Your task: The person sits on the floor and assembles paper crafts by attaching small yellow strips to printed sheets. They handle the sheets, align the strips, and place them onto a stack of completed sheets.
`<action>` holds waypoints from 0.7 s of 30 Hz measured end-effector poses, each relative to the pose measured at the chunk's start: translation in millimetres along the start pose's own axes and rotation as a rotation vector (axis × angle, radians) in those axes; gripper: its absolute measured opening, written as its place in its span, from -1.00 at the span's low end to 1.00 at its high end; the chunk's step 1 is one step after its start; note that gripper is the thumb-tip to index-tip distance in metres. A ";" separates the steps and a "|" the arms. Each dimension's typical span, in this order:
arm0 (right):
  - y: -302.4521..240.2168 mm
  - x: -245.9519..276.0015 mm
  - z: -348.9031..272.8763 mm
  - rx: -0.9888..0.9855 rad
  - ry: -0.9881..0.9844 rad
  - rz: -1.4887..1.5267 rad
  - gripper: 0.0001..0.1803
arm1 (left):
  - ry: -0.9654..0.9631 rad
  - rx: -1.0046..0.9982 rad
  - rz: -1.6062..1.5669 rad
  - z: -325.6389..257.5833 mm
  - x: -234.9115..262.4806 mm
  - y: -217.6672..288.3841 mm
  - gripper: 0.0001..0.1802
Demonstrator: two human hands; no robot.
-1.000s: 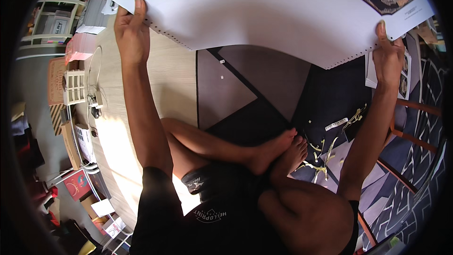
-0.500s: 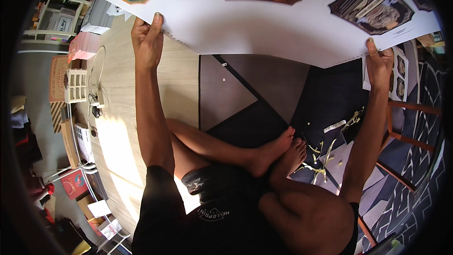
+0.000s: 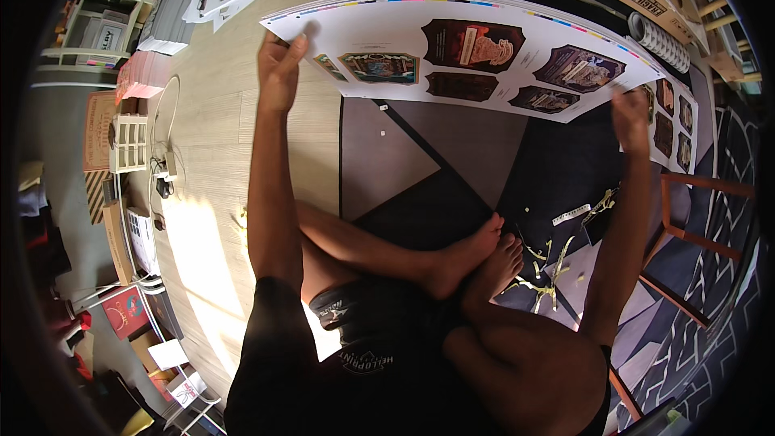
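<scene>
Since the earlier frame you have swung the large printed sheet (image 3: pixel 476 52) away from your face, so its printed side now faces up. Your left hand (image 3: pixel 278 73) pinches its near left corner; your right hand (image 3: pixel 630 117) grips the right edge. Between your grips it hangs above the dark floor mat (image 3: pixel 452 161), just beyond your crossed feet (image 3: pixel 476 262).

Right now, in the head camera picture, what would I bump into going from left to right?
White slotted organizer box → left hand → big printed sheet → right hand → wooden chair frame.
</scene>
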State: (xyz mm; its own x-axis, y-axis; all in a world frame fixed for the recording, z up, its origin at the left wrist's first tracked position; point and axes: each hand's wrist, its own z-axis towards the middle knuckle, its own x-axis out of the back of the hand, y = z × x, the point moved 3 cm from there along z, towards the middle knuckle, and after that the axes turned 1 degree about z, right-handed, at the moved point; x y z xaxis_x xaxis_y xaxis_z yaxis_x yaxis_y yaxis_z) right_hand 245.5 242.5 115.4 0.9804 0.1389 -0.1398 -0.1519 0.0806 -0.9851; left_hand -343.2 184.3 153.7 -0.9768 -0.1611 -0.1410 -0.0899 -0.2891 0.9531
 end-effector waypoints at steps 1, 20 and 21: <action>15.2 -10.2 1.2 -0.058 -0.038 0.004 -0.30 | 0.030 0.031 0.064 -3.5 -2.6 -8.6 -0.41; 18.8 -58.3 -26.5 -0.079 -0.105 -0.111 0.04 | -0.202 0.080 0.106 -39.8 -6.6 -16.0 0.33; 9.1 -62.3 -26.9 -0.043 -0.100 -0.081 0.05 | -0.182 0.092 0.143 -40.7 0.4 -16.1 0.35</action>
State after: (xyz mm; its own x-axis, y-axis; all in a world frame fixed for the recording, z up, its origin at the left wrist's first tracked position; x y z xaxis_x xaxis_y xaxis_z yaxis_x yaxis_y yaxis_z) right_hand 186.5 208.0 112.4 0.9715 0.2315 -0.0511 -0.0651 0.0530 -0.9965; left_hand -334.2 150.5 127.4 -0.9990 -0.0189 0.0402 0.0430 -0.1876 0.9813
